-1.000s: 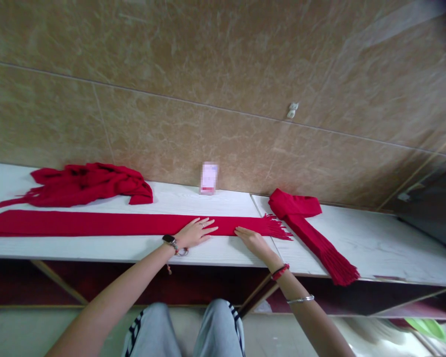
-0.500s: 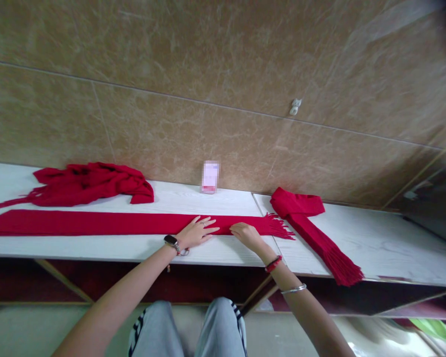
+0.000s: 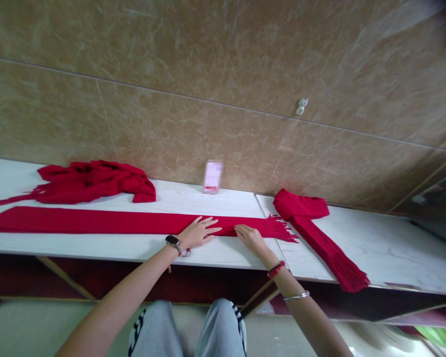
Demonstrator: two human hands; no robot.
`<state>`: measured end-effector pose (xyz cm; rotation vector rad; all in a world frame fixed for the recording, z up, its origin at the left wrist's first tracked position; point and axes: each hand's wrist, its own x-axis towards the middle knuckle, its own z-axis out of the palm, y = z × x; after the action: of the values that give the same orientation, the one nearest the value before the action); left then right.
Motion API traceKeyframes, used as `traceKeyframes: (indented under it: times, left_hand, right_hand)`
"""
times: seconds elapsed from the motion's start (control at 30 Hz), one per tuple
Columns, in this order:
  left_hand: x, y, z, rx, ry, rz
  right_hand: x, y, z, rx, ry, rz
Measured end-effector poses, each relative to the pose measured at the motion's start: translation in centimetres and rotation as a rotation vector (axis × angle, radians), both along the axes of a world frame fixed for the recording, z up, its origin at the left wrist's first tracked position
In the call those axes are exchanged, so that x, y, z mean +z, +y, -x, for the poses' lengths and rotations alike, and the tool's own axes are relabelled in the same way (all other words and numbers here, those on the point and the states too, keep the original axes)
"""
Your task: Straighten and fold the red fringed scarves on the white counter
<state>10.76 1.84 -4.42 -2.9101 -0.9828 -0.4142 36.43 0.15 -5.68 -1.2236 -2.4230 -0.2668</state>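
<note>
A long red scarf [image 3: 96,220] lies flat in a narrow strip along the white counter, its fringe spread at the right end. My left hand [image 3: 199,233] rests on it with fingers spread, a ring and a dark watch showing. Close to the fringed end, my right hand [image 3: 251,239] has its fingers drawn together at the scarf's near edge, seemingly pinching the cloth; the fingertips are partly hidden. Behind the strip on the left sits a crumpled red scarf [image 3: 96,183]. Another red scarf [image 3: 315,240], folded over at its top, slants toward the counter's front edge on the right.
The white counter [image 3: 223,254] runs along a brown marbled wall [image 3: 208,59]. A small blurred pinkish card or box [image 3: 212,177] leans at the wall. A small white fixture [image 3: 301,106] is on the wall. Dark red open compartments [image 3: 204,285] lie below.
The view has shifted slightly. Both hands stay in nearly the same places on the scarf, and the scarves look unchanged.
</note>
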Motion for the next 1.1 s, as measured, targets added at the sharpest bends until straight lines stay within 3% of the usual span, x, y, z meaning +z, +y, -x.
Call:
traceKeyframes:
  times: [0.17, 0.33, 0.43, 0.53, 0.6, 0.7, 0.8, 1.0, 1.1]
  left_hand:
    - [0.2, 0.0, 0.2, -0.016, 0.048, 0.056]
    - [0.7, 0.1, 0.2, -0.024, 0.069, 0.094]
    - [1.1, 0.5, -1.3, -0.003, 0.032, 0.065]
    - [0.8, 1.1, -3.7, 0.104, -0.054, 0.018]
    - [0.2, 1.4, -5.0, 0.191, -0.085, 0.007]
    - [-0.8, 1.6, -5.8, 0.227, -0.064, 0.007]
    - [-1.1, 1.5, -5.6, 0.226, -0.055, -0.001]
    - [-1.1, 1.5, -5.4, 0.222, -0.061, -0.021]
    - [-1.2, 1.6, -5.5, 0.219, -0.070, -0.022]
  right_hand:
    - [-0.6, -0.5, -0.8, 0.139, -0.055, 0.033]
    - [-0.1, -0.9, -1.3, 0.167, 0.020, 0.091]
    - [0.4, 0.0, -1.2, 0.069, 0.152, 0.124]
    - [0.9, 1.5, -0.2, -0.183, 0.211, 0.141]
    - [0.9, 2.3, 0.4, -0.273, 0.126, 0.170]
    - [0.3, 2.6, 0.0, -0.234, -0.081, 0.199]
    - [-0.5, 2.3, -2.9, -0.219, -0.211, 0.158]
    - [-1.0, 1.2, -12.0, -0.356, -0.269, 0.133]
    - [-0.3, 1.3, -13.2, -0.426, -0.192, 0.122]
